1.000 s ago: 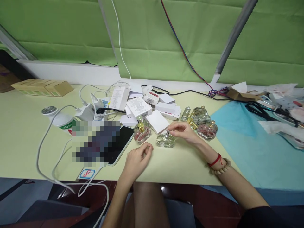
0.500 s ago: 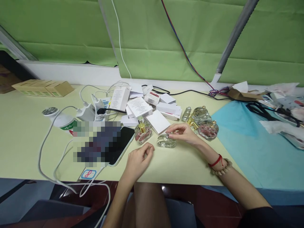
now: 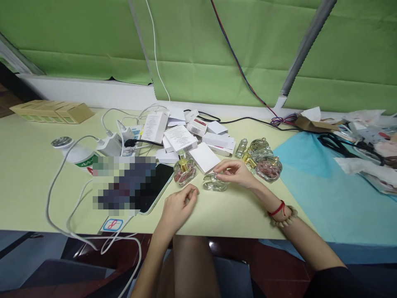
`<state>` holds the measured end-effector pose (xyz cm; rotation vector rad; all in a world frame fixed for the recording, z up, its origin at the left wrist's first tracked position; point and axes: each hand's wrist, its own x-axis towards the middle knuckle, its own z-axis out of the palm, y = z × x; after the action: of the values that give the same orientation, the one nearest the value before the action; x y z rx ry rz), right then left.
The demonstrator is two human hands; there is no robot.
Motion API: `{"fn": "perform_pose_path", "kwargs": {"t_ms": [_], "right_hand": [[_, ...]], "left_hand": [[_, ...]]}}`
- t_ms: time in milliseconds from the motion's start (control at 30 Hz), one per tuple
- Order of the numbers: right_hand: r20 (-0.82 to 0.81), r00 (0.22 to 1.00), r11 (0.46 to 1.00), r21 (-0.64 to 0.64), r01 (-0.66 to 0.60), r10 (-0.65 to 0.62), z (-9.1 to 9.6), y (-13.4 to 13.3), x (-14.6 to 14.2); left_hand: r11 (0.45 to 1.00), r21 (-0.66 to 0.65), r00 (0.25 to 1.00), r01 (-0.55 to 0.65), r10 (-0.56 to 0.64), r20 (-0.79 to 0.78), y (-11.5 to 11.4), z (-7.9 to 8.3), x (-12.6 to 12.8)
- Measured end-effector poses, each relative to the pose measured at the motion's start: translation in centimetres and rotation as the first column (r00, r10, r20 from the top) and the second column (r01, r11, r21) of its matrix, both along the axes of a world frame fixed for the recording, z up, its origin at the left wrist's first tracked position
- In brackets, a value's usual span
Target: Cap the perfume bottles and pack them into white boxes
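My right hand (image 3: 234, 172) pinches the top of a clear glass perfume bottle (image 3: 215, 186) that stands on the table; the fingers hide its neck. Loosely curled, my left hand (image 3: 179, 208) rests on the tabletop with nothing visible in it. Just beyond it is a pinkish perfume bottle (image 3: 185, 174) with a gold collar (image 3: 183, 165). Right of my right hand, several more bottles cluster, among them a pink one (image 3: 269, 169) and a clear one (image 3: 260, 145). Small gold parts (image 3: 248, 159) lie among them, and a slim clear vial (image 3: 241, 147) is beside them.
Behind the bottles lies a heap of white boxes (image 3: 180, 138). A phone (image 3: 155, 188), white chargers (image 3: 110, 144) with trailing cables and a white bottle (image 3: 74, 154) are at left. Cardboard boxes (image 3: 51, 111) stand far left. Blue sheeting (image 3: 328, 198) covers the right side.
The whole view has shifted slightly left and up. Both hands keep the same poses, the right one still at the top of the clear bottle.
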<state>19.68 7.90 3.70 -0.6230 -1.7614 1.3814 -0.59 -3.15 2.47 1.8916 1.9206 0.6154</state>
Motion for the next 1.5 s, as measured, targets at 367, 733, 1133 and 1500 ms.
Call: {"fn": "perform_pose_path", "kwargs": {"t_ms": [367,733,1133,1500], "right_hand": [[-0.195,0.981,0.932,-0.353,-0.083,0.014,-0.05,0.19,0.01],[-0.181,0.984,0.892,-0.444,-0.084,0.003,-0.36,-0.07,-0.51],[-0.158,0.987,0.93,-0.362,-0.063,0.005,0.44,-0.39,-0.63],[-0.069,0.998,0.92,-0.391,-0.035,0.009,0.18,-0.03,-0.68]], "left_hand": [[1.0,0.013,1.0,-0.002,0.002,-0.011,0.11,0.06,0.13],[0.999,0.033,1.0,0.011,-0.011,-0.001,0.08,-0.16,-0.06],[0.999,0.032,1.0,-0.007,0.007,0.002,0.0,0.4,0.24],[0.989,-0.011,0.766,0.147,-0.106,0.634,-0.45,0.16,-0.22]]}}
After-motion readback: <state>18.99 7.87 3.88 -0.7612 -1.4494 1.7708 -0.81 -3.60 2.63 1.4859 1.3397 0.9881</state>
